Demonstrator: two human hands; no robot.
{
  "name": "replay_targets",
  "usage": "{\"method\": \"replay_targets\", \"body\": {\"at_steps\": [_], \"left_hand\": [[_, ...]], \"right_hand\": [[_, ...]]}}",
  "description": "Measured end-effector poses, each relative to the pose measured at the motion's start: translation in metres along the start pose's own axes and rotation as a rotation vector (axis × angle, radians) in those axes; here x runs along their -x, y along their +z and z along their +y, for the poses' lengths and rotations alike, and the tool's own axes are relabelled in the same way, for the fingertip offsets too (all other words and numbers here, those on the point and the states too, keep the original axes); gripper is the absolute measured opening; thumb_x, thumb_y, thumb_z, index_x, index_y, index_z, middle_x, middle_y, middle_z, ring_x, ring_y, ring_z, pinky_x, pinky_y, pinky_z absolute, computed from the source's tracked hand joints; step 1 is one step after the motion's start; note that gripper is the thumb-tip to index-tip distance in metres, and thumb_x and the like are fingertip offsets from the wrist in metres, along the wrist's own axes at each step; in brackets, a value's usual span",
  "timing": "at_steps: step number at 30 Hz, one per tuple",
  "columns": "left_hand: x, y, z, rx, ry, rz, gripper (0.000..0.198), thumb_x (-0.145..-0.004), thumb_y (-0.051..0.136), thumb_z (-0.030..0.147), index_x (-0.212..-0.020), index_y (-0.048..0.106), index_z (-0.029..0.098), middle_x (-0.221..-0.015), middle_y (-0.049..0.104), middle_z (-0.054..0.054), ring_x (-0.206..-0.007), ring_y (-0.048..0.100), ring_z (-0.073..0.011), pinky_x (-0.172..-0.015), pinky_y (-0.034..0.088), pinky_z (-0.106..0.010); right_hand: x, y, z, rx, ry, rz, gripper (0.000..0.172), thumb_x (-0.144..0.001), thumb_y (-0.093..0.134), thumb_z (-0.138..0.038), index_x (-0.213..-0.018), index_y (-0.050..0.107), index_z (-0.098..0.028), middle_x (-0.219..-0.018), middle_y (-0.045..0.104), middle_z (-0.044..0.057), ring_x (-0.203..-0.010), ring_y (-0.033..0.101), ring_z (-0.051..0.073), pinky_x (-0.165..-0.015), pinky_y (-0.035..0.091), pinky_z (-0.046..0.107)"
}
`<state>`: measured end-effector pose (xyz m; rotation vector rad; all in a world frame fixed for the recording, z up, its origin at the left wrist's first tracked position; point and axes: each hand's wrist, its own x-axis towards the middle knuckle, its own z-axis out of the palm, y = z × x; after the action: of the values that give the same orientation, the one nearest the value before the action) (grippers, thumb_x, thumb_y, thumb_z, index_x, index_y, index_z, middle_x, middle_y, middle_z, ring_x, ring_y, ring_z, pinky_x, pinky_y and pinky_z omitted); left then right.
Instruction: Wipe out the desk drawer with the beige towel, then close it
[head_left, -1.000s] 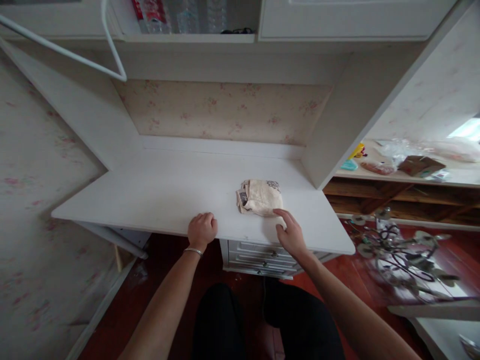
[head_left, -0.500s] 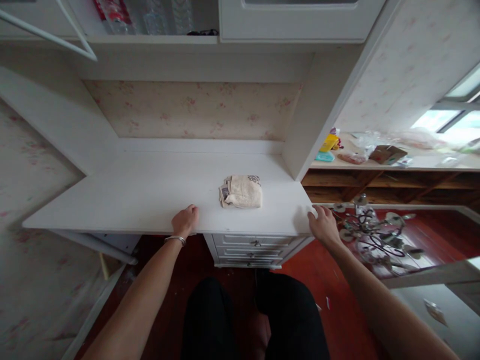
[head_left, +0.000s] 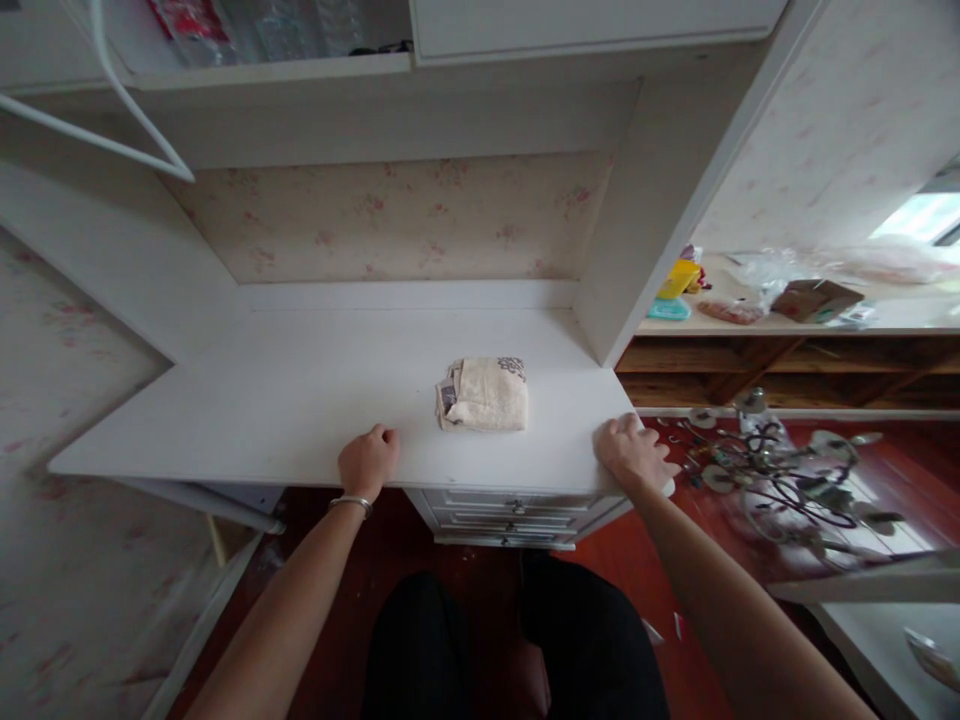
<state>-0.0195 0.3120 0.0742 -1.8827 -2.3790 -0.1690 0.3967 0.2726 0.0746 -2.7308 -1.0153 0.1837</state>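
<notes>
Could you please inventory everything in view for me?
desk: 1, white, centre
folded cloth: 1, cream with dark print, on desk
drawers: 3, white, below desk
bottles: several, clear, upper compartment
bent rod: 1, white, upper left
box: 1, brown, right shelf
yellow item: 1, yellow, right shelf
floor: 1, red, below
chandelier: 1, dark and pale, floor
bracelet: 1, silver, left wrist
legs: 2, black trousers, below
left hand: 1, bare, desk's front edge
right hand: 1, bare, desk's right corner

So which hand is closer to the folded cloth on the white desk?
The left hand. It is curled at the front edge of the white desk, just left of the folded cloth; the right hand is farther off, at the right corner.
</notes>
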Motion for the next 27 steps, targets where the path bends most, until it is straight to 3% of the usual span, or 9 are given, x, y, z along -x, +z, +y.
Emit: {"method": "replay_targets", "body": {"at_steps": [6,12,27], "left_hand": [[0.004,0.002,-0.001,-0.005,0.000,0.040,0.043,-0.091,0.030,0.036,-0.087,0.069,0.020,-0.079,0.069,-0.012,-0.073,0.064,-0.0261,-0.061,0.038,-0.031],[0.005,0.006,-0.004,0.000,-0.001,0.064,0.042,-0.091,0.031,0.035,-0.087,0.069,0.019,-0.080,0.069,-0.012,-0.074,0.063,-0.0248,-0.062,0.037,-0.030],[0.007,0.005,-0.004,0.011,-0.007,0.082,0.041,-0.092,0.031,0.034,-0.088,0.069,0.020,-0.080,0.069,-0.011,-0.073,0.062,-0.0239,-0.061,0.035,-0.030]], "right_hand": [[0.001,-0.005,0.007,0.030,-0.036,-0.043,0.060,-0.092,0.014,-0.055,-0.132,0.044,-0.023,-0.118,0.050,0.019,-0.110,0.049,0.038,-0.085,0.038,0.056],[-0.009,-0.014,0.028,0.017,-0.242,-0.182,0.069,-0.089,0.009,-0.067,-0.140,0.036,-0.029,-0.122,0.049,0.018,-0.108,0.055,0.036,-0.086,0.042,0.052],[-0.007,-0.018,0.030,-0.043,-0.193,-0.171,0.061,-0.093,0.007,-0.058,-0.140,0.039,-0.036,-0.129,0.049,0.015,-0.114,0.053,0.037,-0.089,0.042,0.056]]}}
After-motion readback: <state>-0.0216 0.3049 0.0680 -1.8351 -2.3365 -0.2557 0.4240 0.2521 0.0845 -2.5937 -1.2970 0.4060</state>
